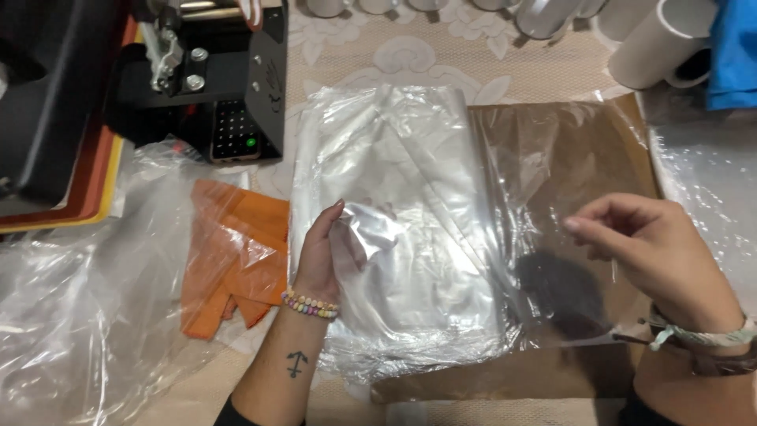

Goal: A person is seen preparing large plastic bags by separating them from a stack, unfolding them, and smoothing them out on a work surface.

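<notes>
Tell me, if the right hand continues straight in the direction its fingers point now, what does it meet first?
The right hand points left, so it would probably first meet the stack of clear plastic bags, beside the left hand. Depth is uncertain.

Your table (410, 55): beige lace-pattern cloth, crowded w/ stuff.

Center: stack of clear plastic bags (394, 229), partly over a brown cardboard sheet (552, 379) at lower right. Upper left: black press machine (197, 87). Left of center: orange fabric pieces (236, 260) under loose clear plastic (71, 315). Top edge: row of white mugs (654, 43); blue cloth (733, 55) in upper right corner.
</notes>
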